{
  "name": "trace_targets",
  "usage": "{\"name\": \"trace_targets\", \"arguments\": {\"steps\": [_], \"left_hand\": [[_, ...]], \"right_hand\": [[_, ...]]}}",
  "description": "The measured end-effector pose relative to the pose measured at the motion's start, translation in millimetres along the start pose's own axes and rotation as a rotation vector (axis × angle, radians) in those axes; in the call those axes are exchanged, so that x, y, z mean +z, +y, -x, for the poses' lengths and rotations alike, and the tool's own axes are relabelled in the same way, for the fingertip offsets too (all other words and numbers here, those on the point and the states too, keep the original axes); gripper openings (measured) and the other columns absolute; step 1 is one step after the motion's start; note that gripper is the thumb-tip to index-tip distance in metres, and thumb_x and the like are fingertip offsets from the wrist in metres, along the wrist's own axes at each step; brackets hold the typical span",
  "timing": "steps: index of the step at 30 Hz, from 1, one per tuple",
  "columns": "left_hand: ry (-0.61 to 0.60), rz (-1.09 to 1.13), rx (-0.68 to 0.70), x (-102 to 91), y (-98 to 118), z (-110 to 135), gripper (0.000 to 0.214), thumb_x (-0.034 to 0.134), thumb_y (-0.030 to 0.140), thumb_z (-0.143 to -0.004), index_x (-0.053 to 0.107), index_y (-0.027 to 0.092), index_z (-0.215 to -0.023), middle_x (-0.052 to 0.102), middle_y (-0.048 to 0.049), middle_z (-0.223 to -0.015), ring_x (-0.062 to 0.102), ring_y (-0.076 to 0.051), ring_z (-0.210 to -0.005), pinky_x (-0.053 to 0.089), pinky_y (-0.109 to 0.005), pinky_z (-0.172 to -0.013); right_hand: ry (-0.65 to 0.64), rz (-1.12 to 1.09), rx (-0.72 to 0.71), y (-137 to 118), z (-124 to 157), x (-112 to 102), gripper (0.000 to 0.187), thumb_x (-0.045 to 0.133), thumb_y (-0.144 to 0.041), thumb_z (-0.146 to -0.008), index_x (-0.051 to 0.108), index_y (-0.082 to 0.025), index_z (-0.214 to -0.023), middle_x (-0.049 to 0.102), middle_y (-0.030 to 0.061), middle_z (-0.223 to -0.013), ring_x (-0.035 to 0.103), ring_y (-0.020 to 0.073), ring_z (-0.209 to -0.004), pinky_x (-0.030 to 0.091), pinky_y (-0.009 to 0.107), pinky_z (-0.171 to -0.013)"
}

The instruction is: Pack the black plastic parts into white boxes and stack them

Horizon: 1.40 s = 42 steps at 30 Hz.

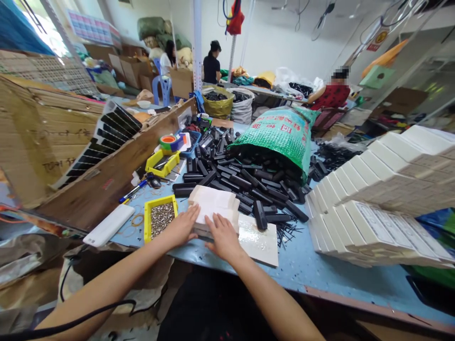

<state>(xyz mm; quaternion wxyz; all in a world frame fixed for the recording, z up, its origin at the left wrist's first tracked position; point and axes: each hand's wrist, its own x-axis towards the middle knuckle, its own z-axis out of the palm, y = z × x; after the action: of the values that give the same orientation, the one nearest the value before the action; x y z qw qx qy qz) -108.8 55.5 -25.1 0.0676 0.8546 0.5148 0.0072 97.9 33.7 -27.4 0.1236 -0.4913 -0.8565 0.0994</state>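
Observation:
A stack of white flat boxes (215,204) lies on the blue table (320,265) right in front of me. My left hand (183,226) rests with fingers stretched flat against the stack's left near side. My right hand (222,235) lies flat on its near right edge, fingers extended. The stack sits partly on a white glossy tile (259,244). Just behind it spreads a heap of black plastic parts (245,177) spilling from a green woven sack (280,135).
A yellow tray of small screws (160,218) sits left of my hands, a white slab (109,225) beyond it. Rows of white boxes (384,199) fill the right. A wooden board (117,166) and cardboard wall off the left. Three people work at the back.

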Motion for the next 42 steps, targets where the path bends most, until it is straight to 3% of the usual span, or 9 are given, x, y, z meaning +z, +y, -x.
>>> {"name": "trace_targets", "arguments": {"steps": [4,7,11,16,24,28,31,36,42], "left_hand": [[0.152,-0.019,0.0,26.6,11,16,0.105,0.065,0.059,-0.07,0.018,0.006,-0.148,0.022,-0.0232,-0.153,0.023,-0.035,-0.142,0.027,-0.051,-0.112],[0.255,-0.042,-0.02,38.9,15,17,0.103,0.054,0.068,-0.074,0.019,0.005,-0.148,0.026,-0.0251,-0.151,0.026,-0.037,-0.14,0.023,-0.055,-0.112],[0.311,-0.082,-0.027,42.7,13,12,0.089,0.044,0.063,-0.083,0.025,0.003,-0.146,0.031,-0.0253,-0.149,0.032,-0.036,-0.138,0.026,-0.056,-0.11],[0.268,-0.108,-0.042,46.3,9,12,0.063,0.041,0.039,-0.089,0.036,0.004,-0.141,0.035,-0.0221,-0.148,0.037,-0.034,-0.135,0.03,-0.053,-0.108],[0.157,0.098,-0.174,-6.3,16,-13,0.049,0.047,0.043,-0.084,0.06,0.01,-0.118,0.058,-0.02,-0.129,0.052,-0.033,-0.121,0.039,-0.047,-0.103],[0.171,0.144,-0.242,-19.7,23,-69,0.051,0.04,0.044,-0.089,0.054,0.009,-0.124,0.06,-0.0185,-0.125,0.056,-0.028,-0.116,0.042,-0.041,-0.1],[0.168,0.142,-0.247,-0.5,33,-92,0.059,0.044,0.039,-0.087,0.041,0.009,-0.138,0.042,-0.0193,-0.145,0.039,-0.032,-0.134,0.031,-0.05,-0.109],[0.174,0.125,-0.2,23.0,41,-84,0.058,0.034,0.033,-0.091,0.034,0.006,-0.142,0.033,-0.0181,-0.151,0.027,-0.028,-0.141,0.021,-0.048,-0.115],[0.202,0.109,-0.159,19.9,41,-75,0.055,0.033,0.032,-0.091,0.038,0.011,-0.141,0.037,-0.014,-0.149,0.034,-0.025,-0.138,0.025,-0.044,-0.114]], "right_hand": [[0.157,-0.133,0.275,24,18,11,0.098,0.07,-0.055,-0.072,0.023,-0.016,-0.148,0.015,0.0206,-0.155,0.025,0.0383,-0.139,0.029,0.055,-0.108],[0.196,-0.25,0.306,41,21,22,0.092,0.067,-0.05,-0.076,0.022,-0.015,-0.148,0.007,0.0189,-0.156,0.026,0.0326,-0.14,0.036,0.044,-0.108],[0.085,-0.275,0.261,64,35,27,0.12,0.072,-0.057,-0.067,-0.002,-0.013,-0.151,0.012,0.0173,-0.156,0.017,0.0274,-0.144,0.028,0.044,-0.114],[-0.109,-0.044,0.178,93,71,27,0.108,0.07,-0.059,-0.069,0.016,-0.016,-0.151,0.02,0.0145,-0.155,0.016,0.0309,-0.144,0.01,0.053,-0.116],[-0.174,-0.038,0.065,113,93,13,0.101,0.064,-0.064,-0.071,0.023,-0.014,-0.149,0.021,0.0147,-0.154,0.018,0.0313,-0.143,0.014,0.051,-0.116],[-0.098,-0.167,0.14,119,59,-25,0.055,0.056,-0.049,-0.084,0.055,-0.019,-0.13,0.055,0.0118,-0.134,0.05,0.0281,-0.125,0.037,0.044,-0.106],[0.174,-0.252,0.177,107,2,-43,0.043,0.041,-0.034,-0.094,0.053,-0.017,-0.132,0.055,0.0089,-0.135,0.049,0.0217,-0.126,0.038,0.038,-0.107],[0.122,-0.233,0.163,68,-61,-13,0.058,0.043,-0.033,-0.093,0.034,-0.007,-0.144,0.028,0.0147,-0.152,0.023,0.0283,-0.142,0.025,0.047,-0.113],[0.119,-0.184,0.182,95,-46,1,0.044,0.037,-0.021,-0.095,0.045,-0.014,-0.138,0.043,0.0103,-0.144,0.039,0.0206,-0.132,0.034,0.036,-0.109]]}}
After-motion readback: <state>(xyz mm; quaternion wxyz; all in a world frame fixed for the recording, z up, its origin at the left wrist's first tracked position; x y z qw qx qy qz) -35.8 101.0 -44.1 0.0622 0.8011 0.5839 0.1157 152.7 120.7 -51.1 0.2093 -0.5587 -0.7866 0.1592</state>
